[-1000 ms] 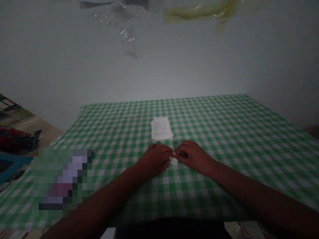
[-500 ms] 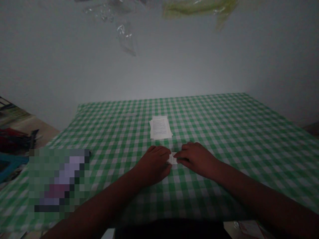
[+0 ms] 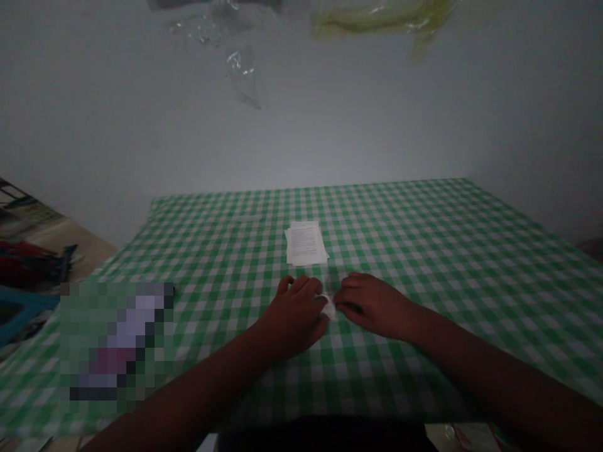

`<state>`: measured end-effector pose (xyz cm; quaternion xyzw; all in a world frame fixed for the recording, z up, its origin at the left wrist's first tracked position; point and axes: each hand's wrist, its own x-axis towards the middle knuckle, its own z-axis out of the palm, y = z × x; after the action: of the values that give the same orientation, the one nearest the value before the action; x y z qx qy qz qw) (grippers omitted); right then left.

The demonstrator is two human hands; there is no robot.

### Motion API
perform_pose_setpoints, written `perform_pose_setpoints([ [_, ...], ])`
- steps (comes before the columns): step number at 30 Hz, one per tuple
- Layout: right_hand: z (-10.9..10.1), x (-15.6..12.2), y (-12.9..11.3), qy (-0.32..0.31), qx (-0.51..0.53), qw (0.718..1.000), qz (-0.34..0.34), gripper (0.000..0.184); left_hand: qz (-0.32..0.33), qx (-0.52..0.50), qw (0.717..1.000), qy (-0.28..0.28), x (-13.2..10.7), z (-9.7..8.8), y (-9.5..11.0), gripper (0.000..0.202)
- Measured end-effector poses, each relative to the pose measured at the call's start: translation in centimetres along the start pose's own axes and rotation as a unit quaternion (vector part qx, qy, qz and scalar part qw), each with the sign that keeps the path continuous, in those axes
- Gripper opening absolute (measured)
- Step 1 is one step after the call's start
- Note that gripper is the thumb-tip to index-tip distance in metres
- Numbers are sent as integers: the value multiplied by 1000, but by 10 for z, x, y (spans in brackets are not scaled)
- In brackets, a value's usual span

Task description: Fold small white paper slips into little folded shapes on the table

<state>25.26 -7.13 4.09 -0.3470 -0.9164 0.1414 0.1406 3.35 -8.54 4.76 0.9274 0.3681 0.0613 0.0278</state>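
The left hand [image 3: 294,317] and right hand [image 3: 372,306] pinch a small piece of white paper [image 3: 328,307] between curled fingers, resting on the green checked tablecloth [image 3: 424,238] just below a stack of printed sheets [image 3: 305,243].

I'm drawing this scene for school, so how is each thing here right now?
Left hand: fingers curled, resting on the cloth, touching the scrap.
Right hand: fingers bent, touching the scrap.
Small white scrap: crumpled-looking, held between both hands.
Printed paper sheets: lying flat in a slightly uneven stack.
Green checked tablecloth: spread out over the table.
Clear plastic scrap: clinging to the wall.
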Motion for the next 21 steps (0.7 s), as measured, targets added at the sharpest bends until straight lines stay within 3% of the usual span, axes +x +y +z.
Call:
perform_pose_setpoints([
  [6,10,-4,-7,-8,-43,999,12,30,-17,14,1000,4,5,9,-5,24],
  [10,10,-3,-7,-16,-68,997,27,35,26,-43,998,-35,2,-1,-16,23],
  [15,7,-1,-2,-19,-74,997,25,32,40,-108,992,-45,-3,-9,-28,38],
  [21,6,-1,0,-7,-71,997,-7,26,51,-99,993,-37,1,1,-33,21],
])
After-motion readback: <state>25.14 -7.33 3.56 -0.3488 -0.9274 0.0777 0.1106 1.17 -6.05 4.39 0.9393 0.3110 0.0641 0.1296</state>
